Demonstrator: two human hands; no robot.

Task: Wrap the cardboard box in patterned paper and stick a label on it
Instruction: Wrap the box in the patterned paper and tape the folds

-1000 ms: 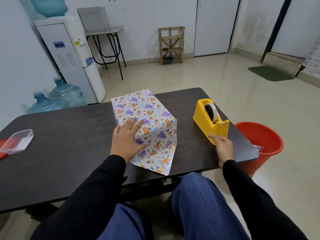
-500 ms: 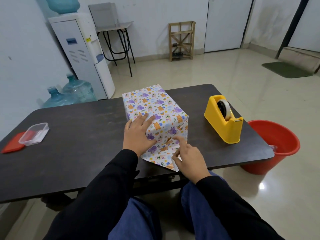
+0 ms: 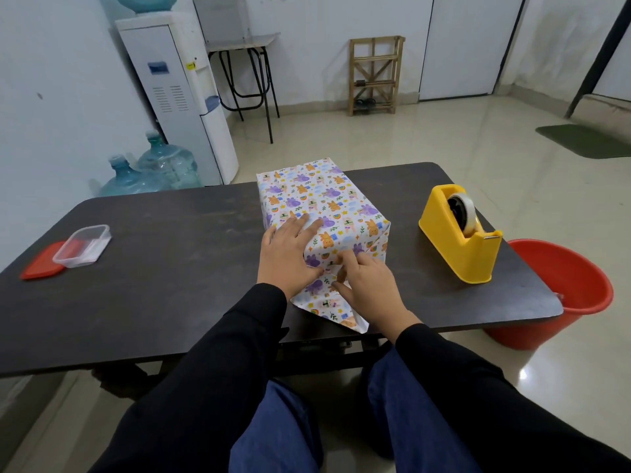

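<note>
Cardboard box (image 3: 317,206), paper-covered, mid-counter (image 3: 170,268). Near end unsealed; triangular paper flap (image 3: 327,307) lies flat toward edge. Left hand (image 3: 285,254) flat, fingers spread, pinning top. Right hand (image 3: 367,286): index presses end crease, other fingers loosely curled. Paper looks thin, slick, tear-prone; box probably light, stiff. Brace at edges.

A red bucket (image 3: 553,327) stood beside the desk (image 3: 170,268). A clear box (image 3: 83,245) sat on it by a red lid (image 3: 41,264).
</note>
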